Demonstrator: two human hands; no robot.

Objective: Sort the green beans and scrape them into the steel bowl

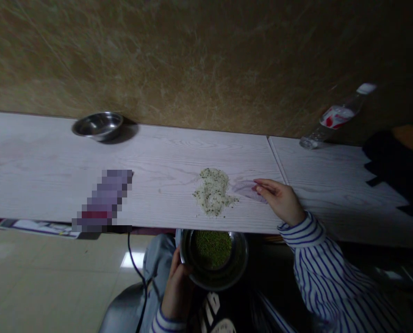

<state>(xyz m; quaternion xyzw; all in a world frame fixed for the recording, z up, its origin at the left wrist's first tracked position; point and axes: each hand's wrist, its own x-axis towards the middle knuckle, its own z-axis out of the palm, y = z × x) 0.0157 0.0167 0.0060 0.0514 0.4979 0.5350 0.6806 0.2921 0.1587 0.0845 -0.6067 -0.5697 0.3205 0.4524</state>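
Observation:
My left hand (179, 282) grips the left rim of a steel bowl (240, 263), held below the front table edge over my lap. Green mung beans (213, 248) cover the bowl's bottom. On the table above it lies a spread pile of white rice-like grains (211, 193) mixed with green beans, a few scattered around it. Just right of the pile, my right hand (279, 198) is closed, thumb and fingers pinching a thin, see-through curved piece (243, 188) with a faint purple tint. That piece rests on or just over the tabletop; its exact kind is unclear.
An empty-looking steel bowl (99, 127) stands by the wall at back left. A blurred-out flat object (106, 199) lies at the front left edge, a black cable (133, 261) below it. At right are a clear plastic bottle (338, 116) and a dark object (393, 166).

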